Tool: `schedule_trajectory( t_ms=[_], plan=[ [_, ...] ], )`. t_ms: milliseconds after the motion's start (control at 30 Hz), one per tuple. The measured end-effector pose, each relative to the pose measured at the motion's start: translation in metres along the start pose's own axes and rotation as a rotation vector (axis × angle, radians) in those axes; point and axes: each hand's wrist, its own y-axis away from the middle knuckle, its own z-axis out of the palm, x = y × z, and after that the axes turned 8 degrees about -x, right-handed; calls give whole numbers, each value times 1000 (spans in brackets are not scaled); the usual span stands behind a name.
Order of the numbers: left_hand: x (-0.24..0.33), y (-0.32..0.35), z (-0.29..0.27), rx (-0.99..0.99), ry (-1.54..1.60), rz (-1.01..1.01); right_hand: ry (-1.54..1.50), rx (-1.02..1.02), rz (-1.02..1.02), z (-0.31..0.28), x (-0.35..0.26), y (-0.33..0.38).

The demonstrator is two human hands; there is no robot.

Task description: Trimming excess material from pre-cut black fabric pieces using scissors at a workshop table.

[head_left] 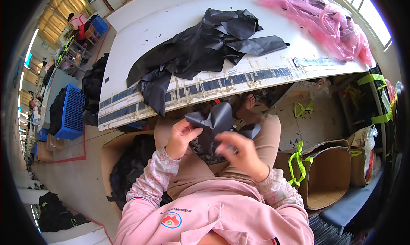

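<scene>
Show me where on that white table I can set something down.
The white table is bare left of and beyond the black material, apart from small scraps; a narrower patch lies between that material and the pink plastic. Crowded: the table's middle, its far right, and in front, where the left hand holds a black piece.

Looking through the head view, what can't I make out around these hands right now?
Head view, all:
Right hand: blurred; whether it grips anything is unclear.
Dark fabric piece: part is hidden behind the right hand.
Left carton: a dark heap inside hides its bottom.
Pink plastic: folds hide what, if anything, lies beneath.
</scene>
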Motion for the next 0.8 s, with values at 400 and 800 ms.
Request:
schedule_trajectory(
  t_ms=[400,800],
  plan=[
    [34,22,-14,-110,-169,127,-607,57,140,-17,25,-39],
    [20,6,17,39,-17,27,-209,492,118,-34,11,-4]
  ],
)
